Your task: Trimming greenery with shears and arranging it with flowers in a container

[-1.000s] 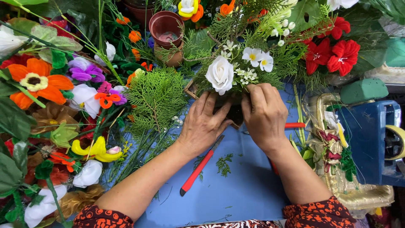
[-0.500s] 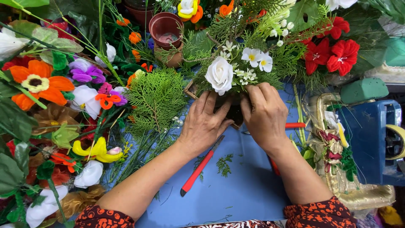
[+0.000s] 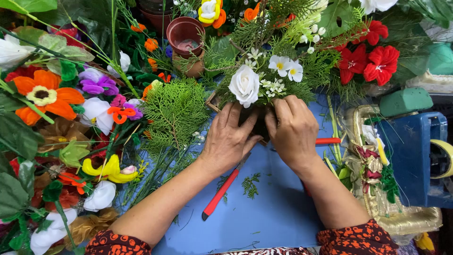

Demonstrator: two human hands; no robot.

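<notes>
My left hand (image 3: pixel 230 138) and my right hand (image 3: pixel 291 131) are both cupped around the dark base of a small flower arrangement (image 3: pixel 264 87) on the blue table (image 3: pixel 264 217). The arrangement has a white rose (image 3: pixel 244 85), small white daisies (image 3: pixel 284 67) and green fern sprigs. The base itself is mostly hidden by my fingers. Red-handled cutters (image 3: pixel 222 190) lie on the table under my left wrist, with another red handle (image 3: pixel 328 140) showing beside my right hand.
Artificial flowers and leaves are piled at the left, among them an orange one (image 3: pixel 42 94). A green fern bunch (image 3: pixel 175 111) lies beside my left hand. A brown pot (image 3: pixel 185 35) stands at the back. Red flowers (image 3: pixel 373 59), green foam (image 3: pixel 406 100), a gold tray (image 3: pixel 401 217) and a blue dispenser (image 3: pixel 415 151) sit right.
</notes>
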